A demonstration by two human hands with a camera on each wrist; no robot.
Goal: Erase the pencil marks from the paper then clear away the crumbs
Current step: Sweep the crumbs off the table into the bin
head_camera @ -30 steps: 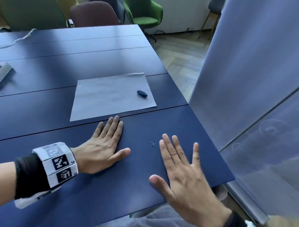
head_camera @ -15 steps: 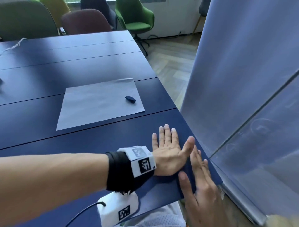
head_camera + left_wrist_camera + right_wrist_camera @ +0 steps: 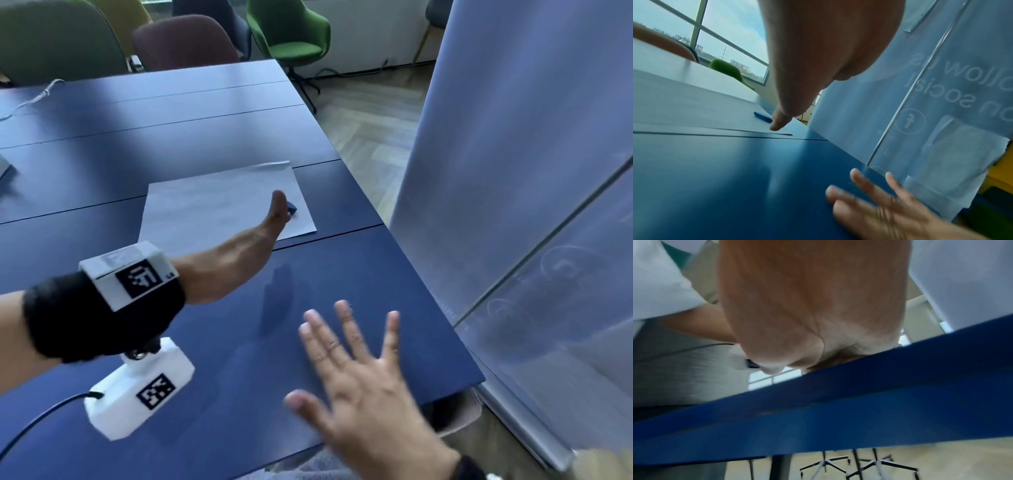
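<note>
Right hand (image 3: 359, 387) flat and spread over the blue bench (image 3: 212, 137) near its front corner, fingers straight, holding nothing. Left hand (image 3: 239, 253) stands on edge, fingers extended, nothing gripped, thumb up before the dark eraser (image 3: 292, 206). Eraser lies on the paper (image 3: 212, 205), near its right edge.
</note>
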